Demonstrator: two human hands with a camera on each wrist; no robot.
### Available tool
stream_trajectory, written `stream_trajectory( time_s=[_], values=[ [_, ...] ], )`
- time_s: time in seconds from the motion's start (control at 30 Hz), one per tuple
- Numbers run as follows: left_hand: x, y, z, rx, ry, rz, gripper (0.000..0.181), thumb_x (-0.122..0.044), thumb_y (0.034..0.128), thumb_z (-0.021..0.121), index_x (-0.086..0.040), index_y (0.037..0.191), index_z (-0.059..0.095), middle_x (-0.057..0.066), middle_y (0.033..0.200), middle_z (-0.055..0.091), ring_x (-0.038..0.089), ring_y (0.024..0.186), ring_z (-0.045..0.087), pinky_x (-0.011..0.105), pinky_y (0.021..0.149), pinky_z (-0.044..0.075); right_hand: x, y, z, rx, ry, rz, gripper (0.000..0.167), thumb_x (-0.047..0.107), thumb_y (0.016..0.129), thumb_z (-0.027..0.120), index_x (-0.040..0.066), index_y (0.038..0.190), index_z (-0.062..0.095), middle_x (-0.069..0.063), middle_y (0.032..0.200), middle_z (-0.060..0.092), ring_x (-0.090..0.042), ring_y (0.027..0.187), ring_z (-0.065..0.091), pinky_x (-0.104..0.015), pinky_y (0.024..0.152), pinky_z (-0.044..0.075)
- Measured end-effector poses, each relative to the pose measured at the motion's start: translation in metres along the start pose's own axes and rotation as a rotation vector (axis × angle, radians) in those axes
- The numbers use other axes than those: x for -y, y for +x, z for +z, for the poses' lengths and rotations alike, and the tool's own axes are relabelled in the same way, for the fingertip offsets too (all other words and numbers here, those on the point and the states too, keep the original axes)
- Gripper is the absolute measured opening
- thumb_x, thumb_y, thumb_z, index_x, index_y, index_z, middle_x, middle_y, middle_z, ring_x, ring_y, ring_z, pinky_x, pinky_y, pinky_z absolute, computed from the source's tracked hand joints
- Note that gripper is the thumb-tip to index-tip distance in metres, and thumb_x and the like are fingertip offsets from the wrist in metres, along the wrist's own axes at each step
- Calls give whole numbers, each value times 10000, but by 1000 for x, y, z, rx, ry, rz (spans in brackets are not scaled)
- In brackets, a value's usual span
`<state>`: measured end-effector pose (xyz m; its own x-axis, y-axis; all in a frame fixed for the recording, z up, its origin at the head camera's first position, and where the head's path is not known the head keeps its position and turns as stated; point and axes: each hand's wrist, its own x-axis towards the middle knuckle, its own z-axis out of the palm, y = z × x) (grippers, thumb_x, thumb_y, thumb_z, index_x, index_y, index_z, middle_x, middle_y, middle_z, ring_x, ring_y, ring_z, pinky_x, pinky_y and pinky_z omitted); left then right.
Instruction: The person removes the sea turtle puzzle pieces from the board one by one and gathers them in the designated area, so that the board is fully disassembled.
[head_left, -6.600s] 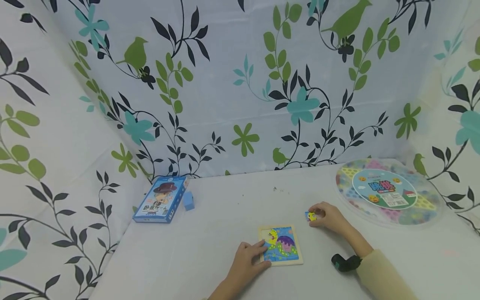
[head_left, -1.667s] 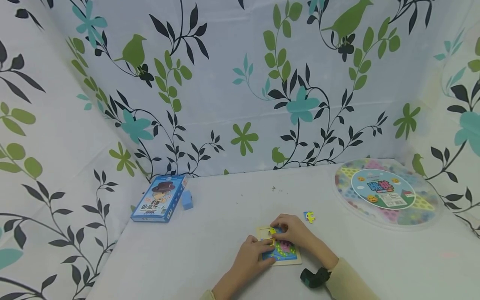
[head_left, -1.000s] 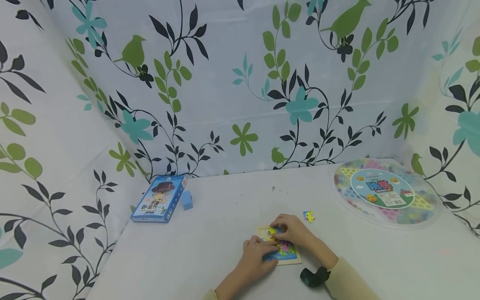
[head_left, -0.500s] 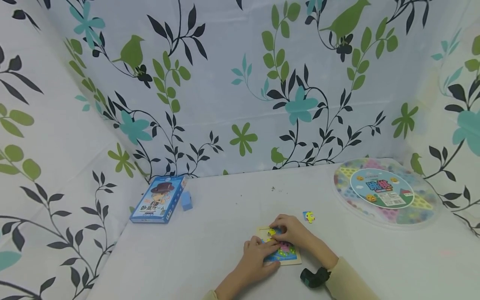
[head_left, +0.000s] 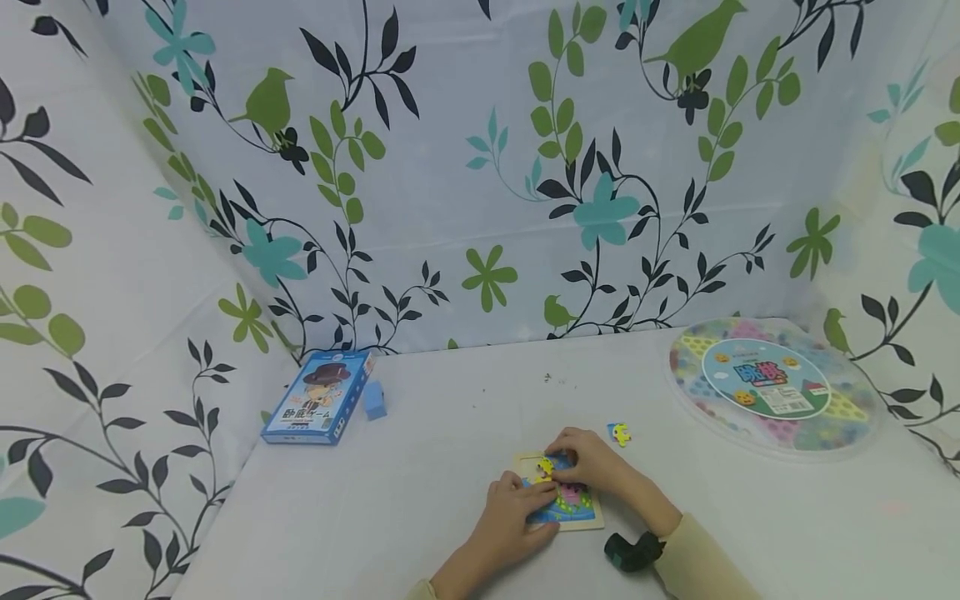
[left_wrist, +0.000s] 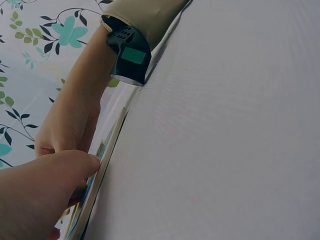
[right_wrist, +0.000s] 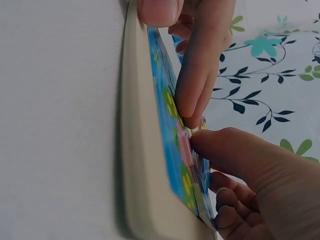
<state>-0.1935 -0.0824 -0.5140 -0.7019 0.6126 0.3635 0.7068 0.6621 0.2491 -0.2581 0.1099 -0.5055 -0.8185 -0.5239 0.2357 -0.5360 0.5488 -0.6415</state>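
A small picture puzzle in a pale wooden frame (head_left: 576,526) lies on the white table, printed with a yellow, purple and pink creature on blue. My left hand (head_left: 513,518) rests on it from the left; its straight fingers press on the pieces and the thumb lies at the frame's near edge. My right hand (head_left: 592,461) pinches a puzzle piece at the picture's upper part, mostly hidden by the fingers. In the right wrist view, the right thumb (right_wrist: 235,150) meets the pieces beside the left fingertips (right_wrist: 192,100). A loose yellow and blue puzzle piece (head_left: 619,434) lies beyond the right hand.
A blue card-game box (head_left: 318,400) and a small blue block (head_left: 374,401) stand at the back left. At the back right lies a round clear package (head_left: 772,387) with a colourful label. A patterned cloth (head_left: 480,167) hangs behind the table.
Since the oldest frame, my right hand has come left from beside the board onto the puzzle. My left hand has slid slightly right over the pieces. In the last second both hands barely move.
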Motion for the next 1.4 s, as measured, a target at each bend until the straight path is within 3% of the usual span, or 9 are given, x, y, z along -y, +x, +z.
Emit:
stream_trajectory(
  time_s=[0.2,0.53,0.87,1.4],
  values=[
    [0,-1,-2,-17,5,-2,369,-413,815,590,-178,1094,651,-85,1160,571,70,783,328,222,639,251,0,-1,-3,18,-12,-6,216,164,749,714,82,943,666,78,840,517,-73,692,447,-229,605,412],
    [-1,-2,-2,-45,-76,19,362,-344,792,642,-126,1081,657,-57,1151,581,41,718,323,153,621,290,0,-2,-3,-4,-2,-16,214,140,745,716,65,938,661,63,815,529,-68,687,481,-223,609,432],
    [-1,-1,-1,-23,-73,13,379,-359,795,638,-124,1092,650,-42,1167,573,39,718,326,146,621,289,4,-1,-5,0,21,-73,196,142,770,697,90,957,669,62,839,547,-81,699,472,-224,608,427],
    [-1,0,-3,-26,-84,14,376,-353,791,643,-122,1088,652,-45,1152,582,37,718,328,146,621,292,4,-4,-13,-26,25,-12,209,182,766,704,106,958,671,68,840,536,-114,731,502,-241,652,445]
  ],
)
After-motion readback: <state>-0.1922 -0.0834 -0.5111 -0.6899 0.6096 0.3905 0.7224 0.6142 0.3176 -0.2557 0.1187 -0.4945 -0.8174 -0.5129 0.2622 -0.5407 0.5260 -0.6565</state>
